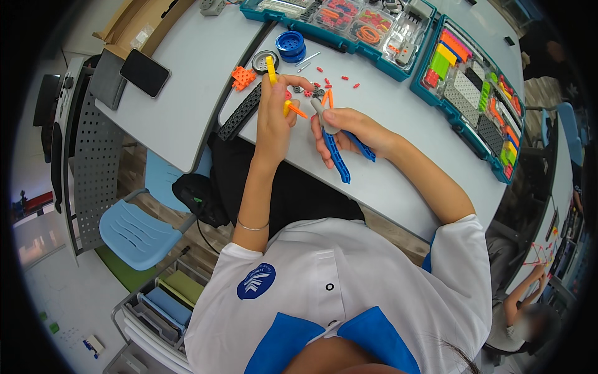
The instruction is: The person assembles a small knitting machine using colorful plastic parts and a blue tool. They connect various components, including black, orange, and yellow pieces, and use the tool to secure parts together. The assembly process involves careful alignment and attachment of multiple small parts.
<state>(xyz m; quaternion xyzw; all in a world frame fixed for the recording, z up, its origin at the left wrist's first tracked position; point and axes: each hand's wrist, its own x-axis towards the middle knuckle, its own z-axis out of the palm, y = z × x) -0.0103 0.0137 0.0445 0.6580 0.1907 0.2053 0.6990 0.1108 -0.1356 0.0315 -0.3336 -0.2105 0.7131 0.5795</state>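
Orange pins scattered beyond hands; teal trays behind.

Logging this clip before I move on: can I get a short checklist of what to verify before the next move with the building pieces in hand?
1. Left hand grips the yellow beam upright: ok.
2. Right hand holds the blue beams with a grey piece: ok.
3. Orange pin seated between the two assemblies: cannot tell, fingers hide the joint.
4. Spare small red pins within reach on the table: ok.
5. Parts trays open beside the work: ok.
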